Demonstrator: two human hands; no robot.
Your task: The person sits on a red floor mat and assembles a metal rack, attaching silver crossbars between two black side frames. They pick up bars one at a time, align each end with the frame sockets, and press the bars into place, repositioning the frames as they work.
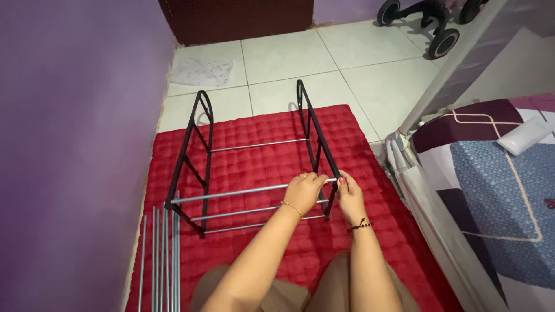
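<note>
— Purple walls and pale floor tiles (370, 63) surround us, with a red quilted mat (277, 242) underneath. Where's the rack?

— Our black shoe rack frame (199, 156) stands in the mat's middle. Left hand (304, 193) is clenched around the upper front metal rod (231, 193) near its right end; right hand (349, 196) grips the right side panel (318, 144) where that rod meets it.

— And around it?

— Spare metal rods (165, 260) lie at the mat's left edge (a loose bundle). A bed with a patterned cover (491, 185) sits to our right, and stroller wheels (442, 40) show far back.
</note>
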